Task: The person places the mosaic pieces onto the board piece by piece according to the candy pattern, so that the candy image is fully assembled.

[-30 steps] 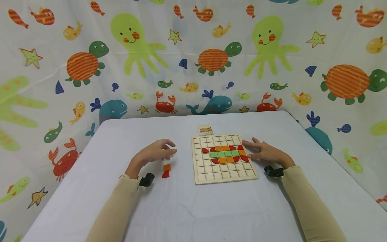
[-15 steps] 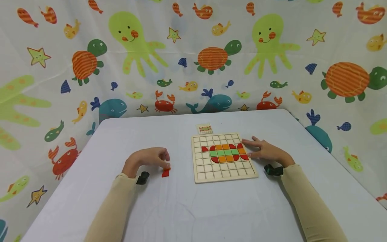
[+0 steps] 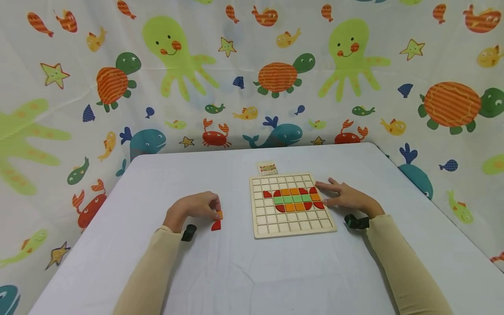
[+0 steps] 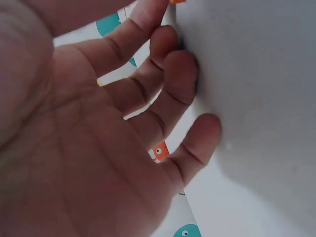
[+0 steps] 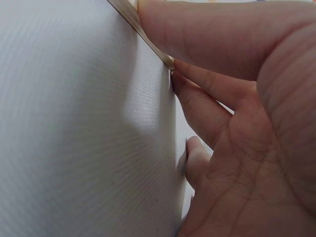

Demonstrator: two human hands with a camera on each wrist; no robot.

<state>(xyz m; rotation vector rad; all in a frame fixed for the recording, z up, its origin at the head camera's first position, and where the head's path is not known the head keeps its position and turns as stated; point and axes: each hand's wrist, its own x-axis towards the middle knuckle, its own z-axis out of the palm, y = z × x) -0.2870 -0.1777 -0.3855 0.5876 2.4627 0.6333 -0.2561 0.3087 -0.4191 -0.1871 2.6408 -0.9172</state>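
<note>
My left hand (image 3: 195,207) pinches an orange square tile (image 3: 220,215) between thumb and fingertips, low over the table. Just below that tile lies a red quarter-round tile (image 3: 216,225). In the left wrist view only a sliver of the orange tile shows at the top edge, and the other fingers are bent near the tabletop. A wooden grid board (image 3: 271,230) carries a pattern of red, orange and green tiles (image 3: 292,200). On its right edge rests my right hand (image 3: 348,197), fingers spread and fairly straight; the right wrist view shows the thumb over the board's edge.
A small pattern card (image 3: 267,168) lies behind the board on the white table (image 3: 244,275). A curtain (image 3: 236,52) printed with sea animals hangs behind and beside the table. Each wrist wears a small black camera.
My left hand came down and back toward the loose tiles and took hold of the orange one, which is slightly shifted. The right hand and the board stayed put.
</note>
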